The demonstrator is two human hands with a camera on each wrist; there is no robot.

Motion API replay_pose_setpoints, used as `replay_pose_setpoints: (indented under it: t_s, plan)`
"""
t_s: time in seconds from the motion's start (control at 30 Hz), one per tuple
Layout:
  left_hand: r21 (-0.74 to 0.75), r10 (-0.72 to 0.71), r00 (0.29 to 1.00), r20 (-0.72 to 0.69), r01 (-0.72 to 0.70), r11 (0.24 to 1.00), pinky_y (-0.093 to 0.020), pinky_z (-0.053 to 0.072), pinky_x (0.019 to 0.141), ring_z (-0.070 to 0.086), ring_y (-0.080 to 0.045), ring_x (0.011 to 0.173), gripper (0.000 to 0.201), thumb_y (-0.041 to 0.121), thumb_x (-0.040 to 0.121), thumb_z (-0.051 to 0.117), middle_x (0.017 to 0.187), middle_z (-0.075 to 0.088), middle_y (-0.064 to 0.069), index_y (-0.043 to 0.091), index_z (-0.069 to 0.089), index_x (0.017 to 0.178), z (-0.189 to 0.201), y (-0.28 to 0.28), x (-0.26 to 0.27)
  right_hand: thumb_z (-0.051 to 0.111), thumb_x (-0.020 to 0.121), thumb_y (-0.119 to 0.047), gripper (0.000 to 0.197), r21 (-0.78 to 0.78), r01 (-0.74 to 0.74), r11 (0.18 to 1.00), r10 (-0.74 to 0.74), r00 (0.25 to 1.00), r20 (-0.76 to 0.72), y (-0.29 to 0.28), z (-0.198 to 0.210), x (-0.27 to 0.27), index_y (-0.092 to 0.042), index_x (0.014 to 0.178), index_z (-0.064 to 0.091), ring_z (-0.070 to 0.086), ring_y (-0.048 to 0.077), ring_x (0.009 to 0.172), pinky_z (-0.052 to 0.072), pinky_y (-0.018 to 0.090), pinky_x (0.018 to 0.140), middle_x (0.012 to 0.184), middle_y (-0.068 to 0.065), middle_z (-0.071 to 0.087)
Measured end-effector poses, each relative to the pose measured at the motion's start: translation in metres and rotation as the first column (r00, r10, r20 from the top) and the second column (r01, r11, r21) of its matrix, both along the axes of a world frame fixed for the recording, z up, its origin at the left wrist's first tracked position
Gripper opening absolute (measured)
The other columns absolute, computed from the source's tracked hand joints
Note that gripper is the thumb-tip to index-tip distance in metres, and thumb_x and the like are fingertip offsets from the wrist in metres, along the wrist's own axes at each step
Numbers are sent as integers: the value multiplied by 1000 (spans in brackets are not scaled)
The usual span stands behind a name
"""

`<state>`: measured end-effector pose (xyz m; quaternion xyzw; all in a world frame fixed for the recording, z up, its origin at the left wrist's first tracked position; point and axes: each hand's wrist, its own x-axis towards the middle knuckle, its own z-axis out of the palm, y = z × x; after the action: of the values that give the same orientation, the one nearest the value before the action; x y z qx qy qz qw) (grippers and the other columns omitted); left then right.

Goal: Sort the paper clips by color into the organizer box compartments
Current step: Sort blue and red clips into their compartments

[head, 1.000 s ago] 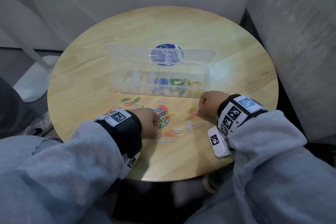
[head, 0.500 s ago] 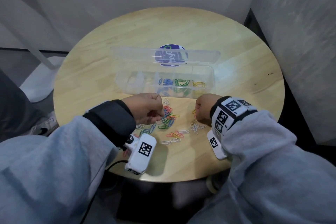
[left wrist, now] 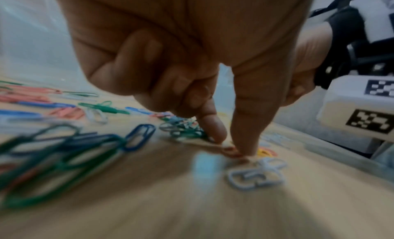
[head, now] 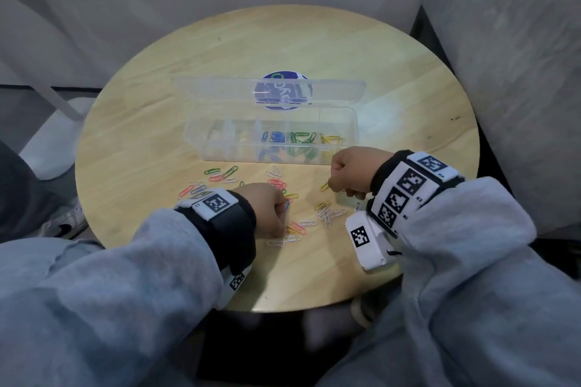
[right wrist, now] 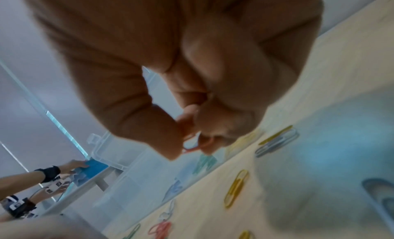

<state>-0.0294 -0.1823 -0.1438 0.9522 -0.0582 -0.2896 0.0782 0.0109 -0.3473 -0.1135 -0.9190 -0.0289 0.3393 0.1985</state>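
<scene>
Left hand (left wrist: pixel 192 74) presses clips (left wrist: pixel 232 152) — organizer box (head: pixel 220 148) beyond.

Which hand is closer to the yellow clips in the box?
Right. The right hand sits just in front of the yellow clips in the box; the left hand is farther back-left.

My R hand (right wrist: pixel 170 66) fills most of the R wrist view, fingers curled, thumb and fingertip pinching a pink-red clip (right wrist: pixel 193 147) just above the table (right wrist: pixel 319 108). Clear organizer box (right wrist: pixel 119 160) sits just beyond, w/ blurry green and blue clips showing thru its wall. On the wood: a yellow clip (right wrist: pixel 236 188), a white clip (right wrist: pixel 277 144) w/ a yellow one on it, pink clips (right wrist: pixel 161 228) lower down. Another person's arms at far left, near sth blue.
</scene>
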Motion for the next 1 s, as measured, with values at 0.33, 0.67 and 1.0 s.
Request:
replay_pose_setpoints:
  t_s: [0.33,0.67,1.0]
  plan:
    - [-54,58,996,-62,-61,997,-21,39,57,50,-18,62,13,24,73,66,59,54,6,20,57,65,-5,12,1,39,86,4,29,328,263,907,-228,964,-140,-7,1,0,-11,74,61,46,16,49,44,23,48,58,5,47]
    - [-594,345,845,-409,-533,602,-15,31,39,45,-7,37,23,-5,78,46,48,52,0,16,52,70,12,26,13,32,92,5,26,489,410,770,-292,908,-301,4,4,-3,-7,72,45,46,20,54,40,15,34,65,9,44]
    - [-525,307,846,-436,-517,676,-16,30,40,39,-9,42,26,13,91,48,59,46,-1,14,43,65,14,2,16,20,86,21,39,662,499,559,-340,867,-365,-1,4,-3,-7,77,46,52,21,63,52,17,47,76,11,46]
